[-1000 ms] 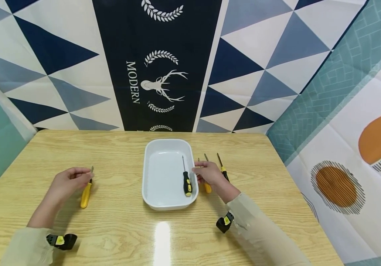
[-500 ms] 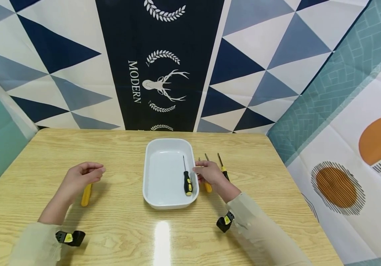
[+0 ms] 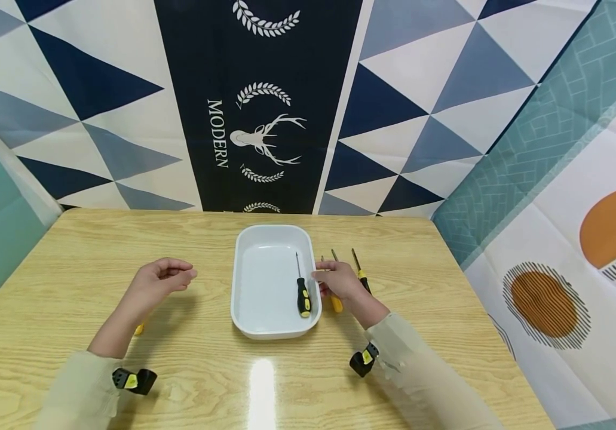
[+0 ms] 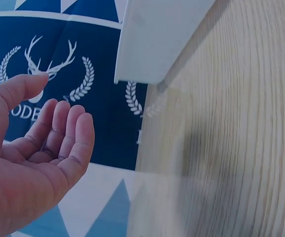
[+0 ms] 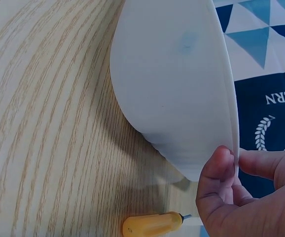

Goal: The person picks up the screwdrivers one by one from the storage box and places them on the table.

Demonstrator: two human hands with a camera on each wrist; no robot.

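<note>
A white plastic tray (image 3: 264, 298) stands mid-table, and a black-and-yellow screwdriver (image 3: 303, 297) lies inside along its right side. My right hand (image 3: 342, 282) pinches the tray's right rim, thumb inside and fingers outside, as the right wrist view also shows. My left hand (image 3: 159, 286) hovers over the table left of the tray. It holds nothing; its fingers are loosely bent with the thumb apart in the left wrist view. Behind the left wrist shows only the yellow handle end of a screwdriver (image 3: 139, 329), the rest hidden by the arm.
Beyond my right hand lie a yellow-handled screwdriver (image 3: 336, 303), partly covered, and a black-and-yellow screwdriver (image 3: 362, 276). Another thin shaft shows beside them. The wooden table (image 3: 205, 382) ends at a patterned cloth backdrop (image 3: 254, 179).
My left hand has moved right, away from the yellow-handled screwdriver on the left, which stays on the table. My right hand and the tray keep their places.
</note>
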